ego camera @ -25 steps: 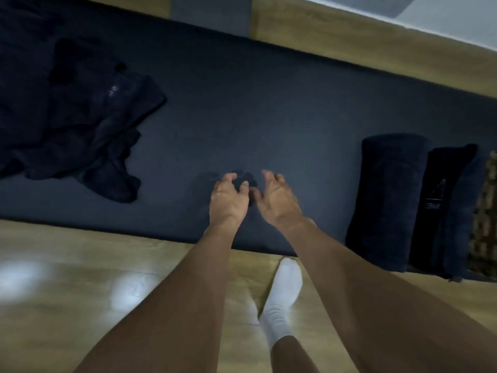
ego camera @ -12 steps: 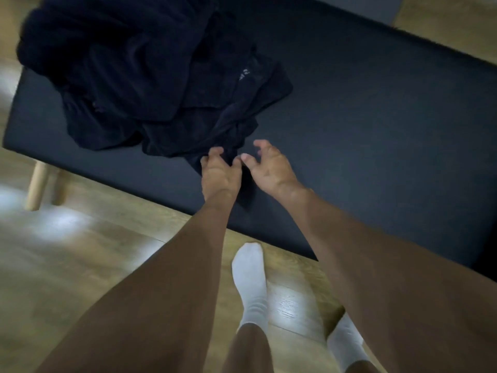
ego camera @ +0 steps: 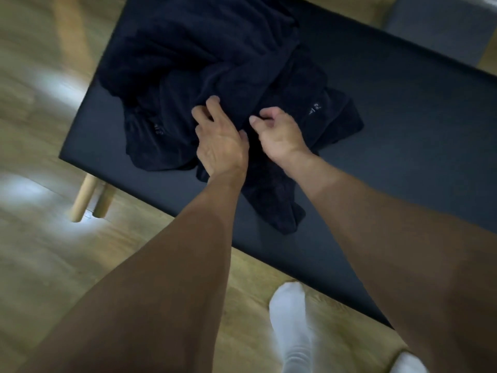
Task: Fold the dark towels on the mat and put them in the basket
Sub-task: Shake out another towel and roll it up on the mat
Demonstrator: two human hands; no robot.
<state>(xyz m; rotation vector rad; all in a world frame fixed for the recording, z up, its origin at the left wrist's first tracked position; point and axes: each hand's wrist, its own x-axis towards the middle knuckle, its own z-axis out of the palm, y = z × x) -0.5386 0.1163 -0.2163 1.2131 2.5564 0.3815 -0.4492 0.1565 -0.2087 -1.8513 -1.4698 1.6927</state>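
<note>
A heap of crumpled dark towels (ego camera: 215, 57) lies on the left end of the dark mat (ego camera: 403, 125). One corner of the heap trails toward the mat's near edge. My left hand (ego camera: 220, 141) rests on the heap with its fingers reaching into a fold. My right hand (ego camera: 279, 133) is just to its right, fingers curled with towel fabric under them, beside a small pale logo on the cloth. No basket is in view.
The mat lies on a low platform with pale wooden legs (ego camera: 86, 195) at its left corner. Wooden floor (ego camera: 53, 265) surrounds it. My white-socked feet (ego camera: 293, 319) stand at the mat's near edge. A grey block (ego camera: 435, 25) sits at the far right.
The view swung left, from the folded towels on the right to the crumpled heap. Both hands moved forward from above the bare mat onto the heap.
</note>
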